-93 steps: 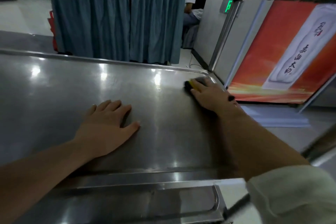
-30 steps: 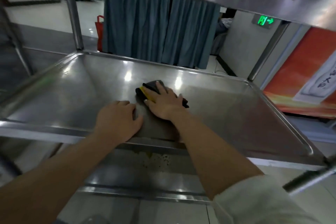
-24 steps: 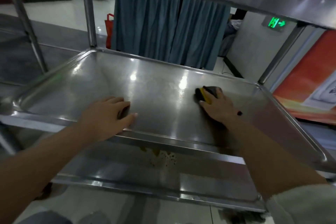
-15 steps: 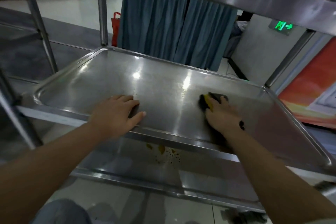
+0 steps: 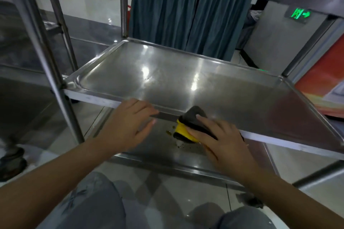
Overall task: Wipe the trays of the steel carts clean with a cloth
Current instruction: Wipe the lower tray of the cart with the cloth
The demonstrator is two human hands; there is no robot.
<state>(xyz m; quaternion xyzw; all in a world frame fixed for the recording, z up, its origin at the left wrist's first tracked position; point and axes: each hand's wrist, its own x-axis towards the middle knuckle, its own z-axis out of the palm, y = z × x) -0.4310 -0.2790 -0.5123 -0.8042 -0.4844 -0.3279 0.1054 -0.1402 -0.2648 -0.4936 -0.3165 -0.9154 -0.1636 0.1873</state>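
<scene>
1. Pressing down with the right hand (image 5: 221, 141), the person holds the cloth (image 5: 189, 126) at the near edge of the middle tray (image 5: 232, 87); the fingers lie spread and nearly straight over its top, with the thumb side against the yellow part.
2. The cloth is a folded dark pad with a yellow layer. It looks soft, light and easily squashed, so it should take the shape of the rim if pushed into it.
3. A flat palm on top seems the best hold: a pinch at one corner would probably let the folds open and drag.
4. The left hand (image 5: 130, 126) grips the same tray's front lip, fingers curled over the edge and close together, thumb below, which steadies the cart.
5. The trays are stiff, smooth steel and shine under the lights; they look slippery, so the pad should glide with little force.
6. The lower tray (image 5: 149, 147) shows brownish spots just under the cloth, and these may need firmer rubbing.
</scene>
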